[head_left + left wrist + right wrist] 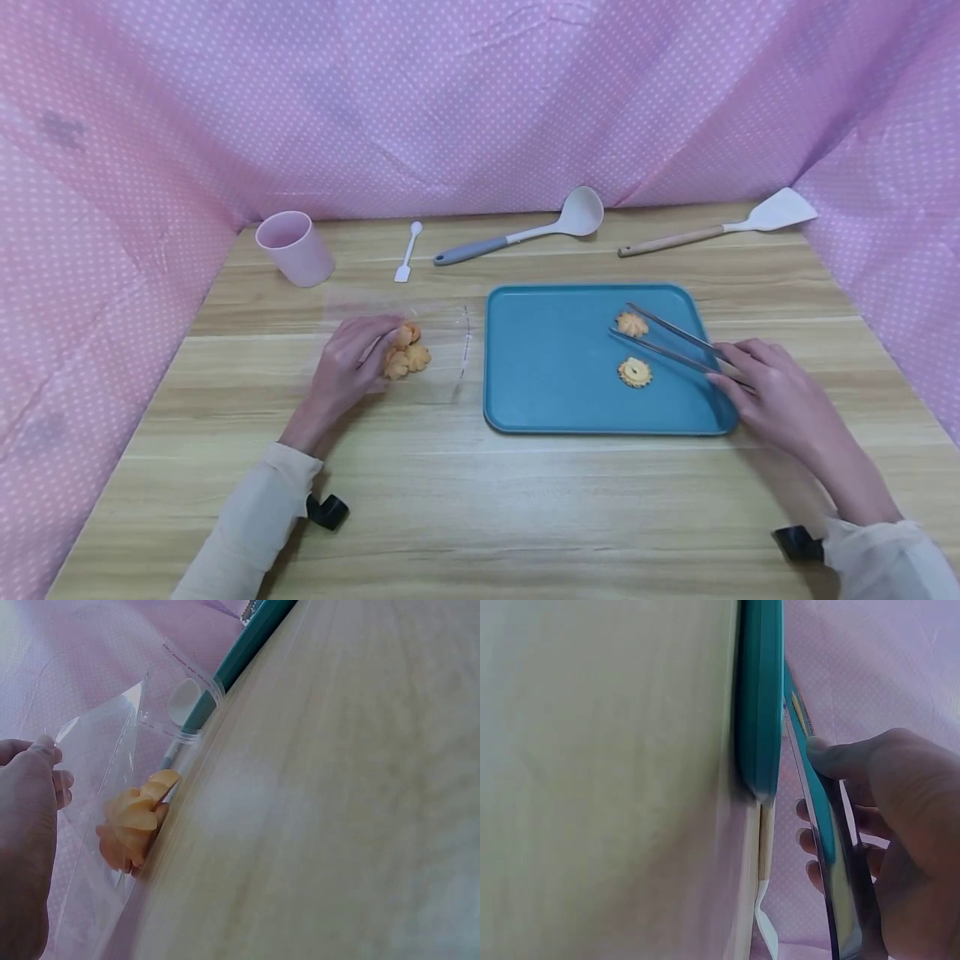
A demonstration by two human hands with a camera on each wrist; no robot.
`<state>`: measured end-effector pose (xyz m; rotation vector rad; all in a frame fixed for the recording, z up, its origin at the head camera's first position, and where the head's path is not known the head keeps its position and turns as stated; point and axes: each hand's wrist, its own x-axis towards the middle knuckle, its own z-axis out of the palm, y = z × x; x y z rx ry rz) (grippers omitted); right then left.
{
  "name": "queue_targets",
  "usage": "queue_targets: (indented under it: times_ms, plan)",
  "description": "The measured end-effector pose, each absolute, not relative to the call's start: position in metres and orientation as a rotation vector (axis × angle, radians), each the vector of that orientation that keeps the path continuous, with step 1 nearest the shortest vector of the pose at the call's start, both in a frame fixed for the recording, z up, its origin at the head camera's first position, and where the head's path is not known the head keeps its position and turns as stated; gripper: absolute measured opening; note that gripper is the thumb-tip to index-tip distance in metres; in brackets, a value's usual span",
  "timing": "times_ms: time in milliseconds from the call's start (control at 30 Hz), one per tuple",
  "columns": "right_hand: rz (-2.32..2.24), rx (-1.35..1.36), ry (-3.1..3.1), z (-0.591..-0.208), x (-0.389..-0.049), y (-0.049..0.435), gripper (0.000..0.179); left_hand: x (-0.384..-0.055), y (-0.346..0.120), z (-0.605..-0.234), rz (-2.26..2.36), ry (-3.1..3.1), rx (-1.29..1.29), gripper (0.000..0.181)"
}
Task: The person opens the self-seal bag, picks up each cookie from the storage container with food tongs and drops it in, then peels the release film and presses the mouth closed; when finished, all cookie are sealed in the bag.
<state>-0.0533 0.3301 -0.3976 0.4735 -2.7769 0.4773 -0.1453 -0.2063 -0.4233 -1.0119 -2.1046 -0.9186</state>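
My left hand [348, 358] pinches the edge of a clear plastic bag [97, 742], lifting its upper film in the left wrist view. Inside the bag lie several flower-shaped cookies [405, 357], close to the fingers. Metal tongs [663, 353] are held between the thumb and fingers of my right hand [780, 396]. Their arms are spread, one on each side of a flower-shaped cookie [632, 324] on the blue tray [547, 358]. A round, pale-centred cookie [635, 372] lies just nearer on the tray. Whether the tongs touch the cookie, I cannot tell.
Along the back of the wooden table stand a pink cup [300, 254], a small white spoon [409, 252], a ladle [555, 227] and a white spatula with a wooden handle [720, 229]. A pink dotted cloth [450, 108] encloses the back and sides.
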Motion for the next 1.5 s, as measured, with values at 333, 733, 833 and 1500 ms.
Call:
queue_targets:
  times_ms: [333, 733, 833, 1500]
  plan:
    - [0.466, 0.437, -2.821, -0.398, -0.048, 0.338, 0.042, -0.146, -0.207, -0.423, -0.939, -2.133, -0.995, 0.016]
    - [0.459, 0.439, -2.823, -0.399, -0.047, 0.339, 0.038, -0.145, -0.207, -0.420, -0.936, -2.182, -0.965, 0.020]
    - [0.455, 0.452, -2.817, -0.400, -0.047, 0.339, 0.038, -0.145, -0.207, -0.421, -0.934, -2.160, -0.977, 0.017]
    - [0.439, 0.493, -2.805, -0.396, -0.051, 0.325, 0.045, -0.146, -0.207, -0.424, -0.936, -2.111, -0.996, 0.018]
